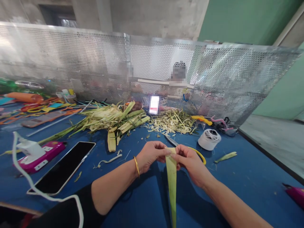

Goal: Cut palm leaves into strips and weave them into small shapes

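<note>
A long, pale green leaf strip hangs down towards me, its wide upper end pinched between both hands. My left hand, a gold bangle at its wrist, grips that end from the left with thumb and fingers. On the right side of the same end, my right hand is closed on the strip, thumb near the left thumb. Just behind the hands lie scissors with a yellow handle, partly hidden by the right hand. A heap of long leaf strips and a pile of short trimmings lie farther back.
A white roll of string stands right of the scissors. To the left are a black-screened phone and a magenta power strip with a white cable. A perforated metal screen borders the blue table's back; people are beyond it.
</note>
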Tool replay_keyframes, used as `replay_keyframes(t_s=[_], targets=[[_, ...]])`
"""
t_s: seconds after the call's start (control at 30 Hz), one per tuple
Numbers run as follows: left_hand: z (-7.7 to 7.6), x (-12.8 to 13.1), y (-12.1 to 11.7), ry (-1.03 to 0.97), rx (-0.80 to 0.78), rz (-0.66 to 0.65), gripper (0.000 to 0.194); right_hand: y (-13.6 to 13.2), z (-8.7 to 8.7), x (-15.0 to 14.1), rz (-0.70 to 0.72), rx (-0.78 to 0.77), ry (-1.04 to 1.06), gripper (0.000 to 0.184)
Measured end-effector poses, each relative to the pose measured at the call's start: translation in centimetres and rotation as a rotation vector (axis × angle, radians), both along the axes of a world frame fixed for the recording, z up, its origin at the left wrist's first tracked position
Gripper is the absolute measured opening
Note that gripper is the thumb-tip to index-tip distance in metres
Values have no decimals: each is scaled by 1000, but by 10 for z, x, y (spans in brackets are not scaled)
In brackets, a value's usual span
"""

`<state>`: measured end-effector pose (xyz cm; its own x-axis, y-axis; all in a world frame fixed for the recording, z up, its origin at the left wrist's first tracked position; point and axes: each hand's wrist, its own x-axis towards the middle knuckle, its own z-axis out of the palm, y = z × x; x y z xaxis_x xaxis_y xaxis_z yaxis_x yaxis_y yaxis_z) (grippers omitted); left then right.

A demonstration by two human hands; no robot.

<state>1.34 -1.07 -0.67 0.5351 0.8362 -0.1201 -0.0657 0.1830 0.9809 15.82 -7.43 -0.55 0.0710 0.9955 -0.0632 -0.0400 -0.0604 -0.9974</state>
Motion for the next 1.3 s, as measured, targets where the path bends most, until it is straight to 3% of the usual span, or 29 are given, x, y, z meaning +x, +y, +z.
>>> replay_keyframes(t_s=[0.23, 0.53, 0.87, 1.13, 1.3], targets=[[2, 2, -1, 47, 104, 9, 25, 1, 3, 0, -1, 34, -53, 37], [3, 5, -5, 90, 51, -57, 15, 5, -5, 6, -36, 123, -177, 22], [1, 7, -9, 135, 257, -1, 14, 6, -8, 9, -42, 132, -249, 20], [-10, 7, -5, 211, 403, 27, 17, 6, -13, 11, -56, 204, -352, 13], [-9, 9, -7, 156, 291, 35, 16, 4, -12, 7, -96, 252, -425, 12]])
